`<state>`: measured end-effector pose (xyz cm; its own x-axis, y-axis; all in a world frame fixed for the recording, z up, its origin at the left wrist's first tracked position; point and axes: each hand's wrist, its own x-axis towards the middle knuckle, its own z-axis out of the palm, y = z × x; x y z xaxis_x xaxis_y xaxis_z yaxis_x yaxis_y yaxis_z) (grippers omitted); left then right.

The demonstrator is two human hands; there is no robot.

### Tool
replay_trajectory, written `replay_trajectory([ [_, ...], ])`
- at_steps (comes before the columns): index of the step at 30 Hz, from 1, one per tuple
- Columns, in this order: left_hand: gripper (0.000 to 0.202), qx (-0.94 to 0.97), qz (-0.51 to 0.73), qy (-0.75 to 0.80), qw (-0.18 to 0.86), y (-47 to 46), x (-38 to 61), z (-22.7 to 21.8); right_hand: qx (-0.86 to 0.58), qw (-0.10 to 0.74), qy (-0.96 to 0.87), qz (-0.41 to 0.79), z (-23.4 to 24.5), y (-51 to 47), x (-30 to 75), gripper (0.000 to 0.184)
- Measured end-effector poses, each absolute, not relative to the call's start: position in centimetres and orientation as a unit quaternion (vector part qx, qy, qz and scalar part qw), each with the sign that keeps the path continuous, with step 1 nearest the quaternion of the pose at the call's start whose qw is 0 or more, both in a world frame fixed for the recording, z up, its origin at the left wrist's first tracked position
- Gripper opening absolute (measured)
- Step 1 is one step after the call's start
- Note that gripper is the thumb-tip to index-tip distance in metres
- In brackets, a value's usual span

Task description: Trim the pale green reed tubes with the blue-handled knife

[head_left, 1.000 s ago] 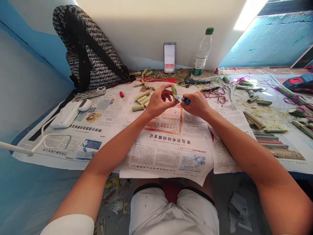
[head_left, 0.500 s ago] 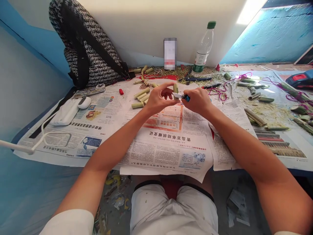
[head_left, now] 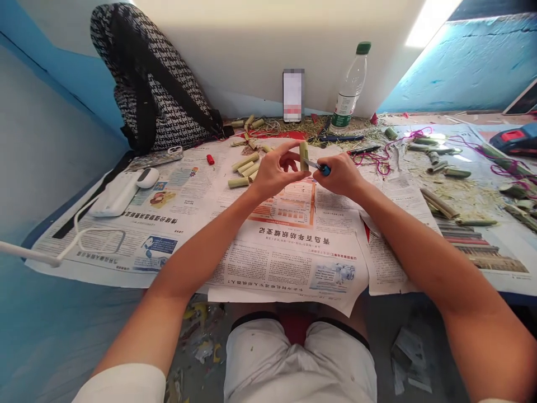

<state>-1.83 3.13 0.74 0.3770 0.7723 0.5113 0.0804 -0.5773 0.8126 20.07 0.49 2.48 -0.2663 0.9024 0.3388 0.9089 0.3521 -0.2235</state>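
Note:
Upright between the thumb and fingertips of my left hand (head_left: 277, 172) is a short green stalk piece (head_left: 304, 157), gripped at its two ends. My right hand (head_left: 340, 174) is closed around the blue handle of a utility knife (head_left: 324, 169). Its blade points left and meets the side of the stalk piece. Several cut stalk pieces (head_left: 245, 167) lie on the newspaper (head_left: 289, 238) just left of my left hand. Beyond my right hand rests a black pen (head_left: 364, 150).
A phone (head_left: 293, 96) and a plastic bottle (head_left: 349, 95) stand at the back. A patterned backpack (head_left: 155, 84) leans at back left, near a white power bank (head_left: 114, 193). Purple string (head_left: 388, 159), shavings and more stalks (head_left: 457, 172) lie at right. A red cap (head_left: 210, 159) lies left.
The blade has turned from lying broadly across the stalk piece to a narrower angle at its side. Both hands keep their grip and nearly the same place. The view has shifted slightly.

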Motion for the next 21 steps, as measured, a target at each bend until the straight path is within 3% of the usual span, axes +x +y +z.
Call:
replay_trajectory([
  [7,0.077,0.758,0.473,0.307,0.328,2.7,-1.9,0.9,-0.575,0.182,-0.797,-0.027,2.1,0.5,20.2,0.017],
  [21,0.083,0.718,0.482,0.286,0.414,3.5,-1.9,0.7,-0.653,0.243,-0.716,-0.047,2.0,2.9,23.6,0.013],
])
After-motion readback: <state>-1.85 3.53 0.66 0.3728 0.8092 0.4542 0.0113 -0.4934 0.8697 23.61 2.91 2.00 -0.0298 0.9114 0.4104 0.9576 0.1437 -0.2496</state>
